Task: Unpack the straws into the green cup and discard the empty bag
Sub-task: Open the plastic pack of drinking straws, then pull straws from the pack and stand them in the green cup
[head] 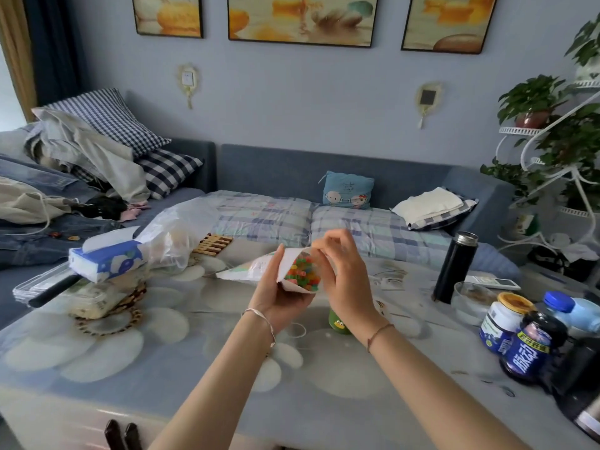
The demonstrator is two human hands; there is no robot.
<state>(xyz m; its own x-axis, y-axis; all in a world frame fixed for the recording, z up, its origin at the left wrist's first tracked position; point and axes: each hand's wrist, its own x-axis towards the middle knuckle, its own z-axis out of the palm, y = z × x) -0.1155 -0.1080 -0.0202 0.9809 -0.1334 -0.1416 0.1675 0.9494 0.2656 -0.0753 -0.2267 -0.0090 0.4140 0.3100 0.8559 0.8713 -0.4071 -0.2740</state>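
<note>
My left hand (281,292) holds a white bag of straws (256,269) above the table, its open mouth turned toward me. Inside the mouth show the ends of several coloured straws (303,271). My right hand (341,267) is at the right edge of the bag's mouth, fingers curled and pinching the rim there. The green cup (339,323) stands on the table just below and behind my right wrist, mostly hidden by it.
On the left of the table (162,368) are a blue tissue pack (107,259), a clear plastic bag (172,235) and a food box. A black flask (456,267), a glass bowl, jars and bottles (527,349) crowd the right side. A sofa runs behind.
</note>
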